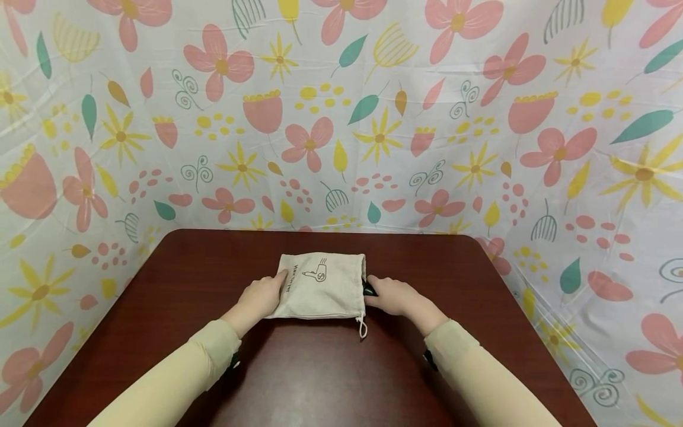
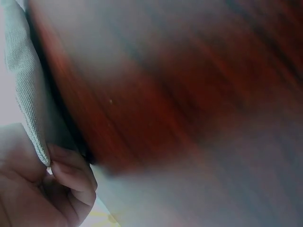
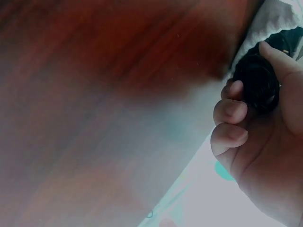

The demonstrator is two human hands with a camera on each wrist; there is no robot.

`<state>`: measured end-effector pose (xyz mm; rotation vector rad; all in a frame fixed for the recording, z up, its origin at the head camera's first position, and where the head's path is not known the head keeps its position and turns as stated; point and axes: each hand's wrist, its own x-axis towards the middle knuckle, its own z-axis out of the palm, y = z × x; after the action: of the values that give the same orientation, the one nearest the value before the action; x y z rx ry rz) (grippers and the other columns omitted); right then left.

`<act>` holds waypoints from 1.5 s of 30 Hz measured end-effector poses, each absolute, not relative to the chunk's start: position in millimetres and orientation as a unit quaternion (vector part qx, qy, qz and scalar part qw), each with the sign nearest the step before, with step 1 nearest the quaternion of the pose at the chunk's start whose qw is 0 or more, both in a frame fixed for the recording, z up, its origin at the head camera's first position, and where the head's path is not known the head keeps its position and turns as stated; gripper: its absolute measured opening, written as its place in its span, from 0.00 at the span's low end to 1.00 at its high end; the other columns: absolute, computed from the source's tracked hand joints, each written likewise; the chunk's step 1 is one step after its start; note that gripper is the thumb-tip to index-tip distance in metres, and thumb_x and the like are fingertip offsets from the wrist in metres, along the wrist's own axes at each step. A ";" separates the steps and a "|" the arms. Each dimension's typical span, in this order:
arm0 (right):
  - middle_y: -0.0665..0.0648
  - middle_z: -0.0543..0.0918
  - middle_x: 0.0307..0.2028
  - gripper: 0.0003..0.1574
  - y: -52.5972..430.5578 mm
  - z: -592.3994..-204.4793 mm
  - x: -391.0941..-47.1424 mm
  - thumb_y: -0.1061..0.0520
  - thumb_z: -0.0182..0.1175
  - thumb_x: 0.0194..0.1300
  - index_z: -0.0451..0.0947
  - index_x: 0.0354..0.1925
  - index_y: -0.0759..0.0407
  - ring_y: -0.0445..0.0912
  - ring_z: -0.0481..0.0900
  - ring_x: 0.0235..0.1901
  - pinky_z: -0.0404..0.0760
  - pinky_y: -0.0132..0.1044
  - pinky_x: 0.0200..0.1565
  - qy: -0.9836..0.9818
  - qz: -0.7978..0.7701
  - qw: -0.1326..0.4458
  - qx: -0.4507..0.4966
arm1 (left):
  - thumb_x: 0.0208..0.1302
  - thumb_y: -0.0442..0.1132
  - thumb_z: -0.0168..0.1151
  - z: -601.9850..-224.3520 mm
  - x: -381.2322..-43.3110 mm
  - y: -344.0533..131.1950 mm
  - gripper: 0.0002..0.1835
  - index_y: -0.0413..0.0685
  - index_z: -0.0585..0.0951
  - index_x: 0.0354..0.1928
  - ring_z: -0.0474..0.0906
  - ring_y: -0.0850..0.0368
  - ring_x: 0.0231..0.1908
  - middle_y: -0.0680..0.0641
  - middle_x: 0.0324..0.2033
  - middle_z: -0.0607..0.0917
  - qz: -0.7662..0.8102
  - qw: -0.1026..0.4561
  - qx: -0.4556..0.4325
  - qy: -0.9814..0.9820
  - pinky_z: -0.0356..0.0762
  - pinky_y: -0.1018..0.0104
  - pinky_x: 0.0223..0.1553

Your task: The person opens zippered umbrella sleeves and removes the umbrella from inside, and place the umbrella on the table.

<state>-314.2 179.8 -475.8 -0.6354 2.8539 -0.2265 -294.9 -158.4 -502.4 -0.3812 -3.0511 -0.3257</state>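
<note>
A beige cloth drawstring bag (image 1: 322, 296) lies on the table, with a hair dryer drawing and lettering printed on it. Its mouth faces right, and the drawstring loop (image 1: 363, 329) hangs from the near corner there. My left hand (image 1: 261, 296) grips the closed left end; the left wrist view has the cloth edge (image 2: 29, 90) pinched between thumb and fingers. At the mouth, my right hand (image 1: 393, 295) holds a black rounded object (image 3: 258, 85), fingers curled around it. Part of this object sits inside the bag, so its full shape is hidden.
The dark red-brown wooden table (image 1: 320, 367) has rounded far corners. A white curtain (image 1: 341, 118) printed with flowers and leaves hangs behind it and along both sides.
</note>
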 end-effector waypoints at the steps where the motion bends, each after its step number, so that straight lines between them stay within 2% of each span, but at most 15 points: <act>1: 0.50 0.76 0.31 0.33 180.1 -475.1 -315.6 0.35 0.54 0.69 0.69 0.59 0.56 0.44 0.74 0.30 0.72 0.44 0.33 0.967 -0.077 0.108 -0.216 | 0.75 0.36 0.46 -502.2 -294.9 -158.4 0.25 0.49 0.66 0.72 0.82 0.37 0.40 0.36 0.45 0.83 -0.105 0.027 -0.124 -0.986 0.79 0.44 0.33; 7: 0.49 0.76 0.30 0.29 182.6 -471.1 -323.5 0.34 0.56 0.67 0.70 0.54 0.52 0.44 0.74 0.29 0.73 0.44 0.33 0.967 -0.070 0.112 -0.217 | 0.75 0.36 0.46 -500.1 -293.6 -158.5 0.25 0.48 0.67 0.72 0.81 0.37 0.42 0.36 0.46 0.82 -0.099 0.021 -0.121 -0.988 0.79 0.44 0.34; 12: 0.48 0.77 0.33 0.30 184.3 -467.5 -326.0 0.32 0.57 0.66 0.70 0.55 0.49 0.44 0.75 0.31 0.74 0.46 0.36 0.969 -0.063 0.112 -0.212 | 0.75 0.36 0.45 -493.9 -293.1 -160.0 0.24 0.47 0.66 0.72 0.80 0.37 0.44 0.35 0.48 0.81 -0.099 0.003 -0.127 -0.987 0.79 0.44 0.37; 14: 0.48 0.78 0.35 0.32 184.6 -466.7 -326.2 0.32 0.56 0.66 0.70 0.57 0.50 0.44 0.75 0.32 0.74 0.46 0.36 0.968 -0.064 0.114 -0.214 | 0.75 0.37 0.45 -489.5 -293.8 -162.6 0.25 0.46 0.65 0.72 0.80 0.37 0.45 0.34 0.52 0.80 -0.097 -0.018 -0.135 -0.986 0.79 0.45 0.39; 16: 0.48 0.78 0.36 0.32 184.7 -466.4 -326.8 0.32 0.56 0.66 0.69 0.57 0.51 0.44 0.75 0.33 0.74 0.46 0.37 0.967 -0.065 0.117 -0.217 | 0.75 0.39 0.46 -483.2 -295.7 -167.1 0.26 0.46 0.63 0.73 0.79 0.36 0.46 0.32 0.59 0.74 -0.104 -0.056 -0.140 -0.983 0.78 0.46 0.41; 19: 0.49 0.78 0.36 0.32 184.9 -466.9 -328.5 0.33 0.56 0.67 0.69 0.57 0.51 0.43 0.75 0.33 0.74 0.46 0.37 0.966 -0.064 0.118 -0.220 | 0.72 0.42 0.52 -472.0 -302.8 -177.2 0.32 0.46 0.60 0.75 0.76 0.38 0.49 0.31 0.65 0.65 -0.123 -0.112 -0.155 -0.974 0.74 0.48 0.44; 22: 0.49 0.78 0.36 0.31 185.4 -467.8 -330.5 0.33 0.55 0.68 0.69 0.57 0.50 0.43 0.75 0.33 0.74 0.46 0.38 0.967 -0.059 0.119 -0.219 | 0.64 0.44 0.62 -460.2 -313.2 -187.9 0.41 0.48 0.58 0.76 0.67 0.36 0.60 0.33 0.70 0.56 -0.148 -0.148 -0.185 -0.960 0.70 0.46 0.52; 24: 0.49 0.78 0.36 0.30 185.8 -468.3 -331.4 0.33 0.55 0.68 0.69 0.57 0.50 0.43 0.75 0.33 0.74 0.46 0.37 0.967 -0.058 0.120 -0.218 | 0.58 0.47 0.69 -451.9 -319.2 -192.5 0.47 0.49 0.57 0.76 0.53 0.37 0.70 0.37 0.73 0.53 -0.155 -0.167 -0.213 -0.950 0.65 0.45 0.59; 26: 0.49 0.78 0.35 0.30 185.9 -468.9 -331.9 0.33 0.55 0.68 0.69 0.57 0.50 0.43 0.75 0.33 0.74 0.46 0.37 0.967 -0.059 0.121 -0.216 | 0.53 0.52 0.73 -445.3 -323.5 -194.6 0.54 0.50 0.54 0.77 0.42 0.39 0.73 0.40 0.76 0.45 -0.163 -0.193 -0.232 -0.939 0.58 0.43 0.64; 28: 0.49 0.78 0.35 0.30 185.9 -469.4 -331.9 0.33 0.55 0.67 0.70 0.56 0.50 0.43 0.75 0.32 0.74 0.46 0.36 0.967 -0.060 0.121 -0.216 | 0.48 0.57 0.77 -439.3 -325.1 -193.1 0.61 0.49 0.50 0.78 0.38 0.41 0.74 0.41 0.76 0.42 -0.174 -0.213 -0.244 -0.930 0.52 0.42 0.67; 31: 0.48 0.77 0.34 0.29 185.9 -469.3 -331.0 0.32 0.55 0.67 0.70 0.55 0.49 0.43 0.74 0.32 0.73 0.45 0.36 0.967 -0.062 0.121 -0.214 | 0.38 0.65 0.78 -441.7 -327.3 -188.2 0.71 0.48 0.44 0.78 0.32 0.39 0.74 0.41 0.76 0.38 -0.175 -0.213 -0.255 -0.927 0.46 0.39 0.68; 35: 0.49 0.78 0.36 0.30 186.4 -468.5 -329.4 0.33 0.56 0.67 0.69 0.56 0.50 0.43 0.75 0.33 0.74 0.46 0.37 0.967 -0.070 0.121 -0.213 | 0.30 0.73 0.76 -451.8 -328.5 -181.8 0.79 0.47 0.40 0.78 0.31 0.36 0.73 0.40 0.76 0.37 -0.130 -0.178 -0.275 -0.936 0.45 0.37 0.68; 40: 0.49 0.79 0.36 0.29 187.2 -468.7 -327.9 0.33 0.56 0.67 0.69 0.56 0.48 0.43 0.75 0.33 0.74 0.46 0.37 0.969 -0.073 0.114 -0.209 | 0.26 0.79 0.70 -467.2 -334.3 -180.7 0.81 0.48 0.40 0.78 0.34 0.37 0.73 0.40 0.76 0.40 -0.067 -0.145 -0.281 -0.946 0.45 0.38 0.68; 45: 0.47 0.77 0.31 0.28 187.6 -468.2 -326.2 0.30 0.56 0.65 0.69 0.52 0.46 0.45 0.74 0.29 0.72 0.44 0.33 0.966 -0.090 0.116 -0.214 | 0.25 0.82 0.67 -478.8 -336.0 -182.9 0.80 0.51 0.42 0.79 0.35 0.36 0.73 0.42 0.76 0.41 -0.033 -0.147 -0.281 -0.948 0.44 0.37 0.67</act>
<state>-326.2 187.6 -468.2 -0.6261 2.8287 -0.2646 -336.0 -182.9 -478.8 -0.9754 -3.2940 -0.1139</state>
